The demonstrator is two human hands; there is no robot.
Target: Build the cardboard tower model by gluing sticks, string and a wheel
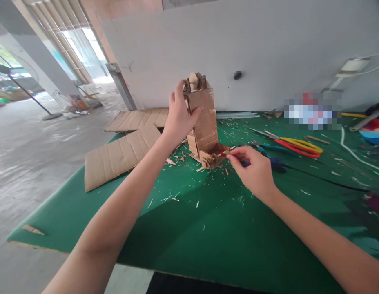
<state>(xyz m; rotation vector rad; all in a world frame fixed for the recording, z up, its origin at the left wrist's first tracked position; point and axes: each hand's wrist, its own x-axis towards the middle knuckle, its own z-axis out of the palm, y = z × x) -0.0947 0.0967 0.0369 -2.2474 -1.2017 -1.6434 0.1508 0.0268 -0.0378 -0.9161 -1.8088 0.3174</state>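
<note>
A small cardboard model [204,118] stands upright on the green table. It has a tall back panel, a wheel-like roller [194,81] at the top and a low box-shaped base [209,159]. A red string [212,120] runs down from the top to the base. My left hand [180,112] is wrapped round the upper left side of the panel, thumb on its front. My right hand [250,167] pinches at the right end of the base, beside the string's lower end; its fingertips hide exactly what they hold.
Flat cardboard sheets [122,155] lie at the left. Right of the model are scissors [299,147] with red and yellow handles, teal-handled pliers [278,149] and a black cable [327,177]. Scraps litter the green table [183,232]. A grey wall [269,49] rises behind.
</note>
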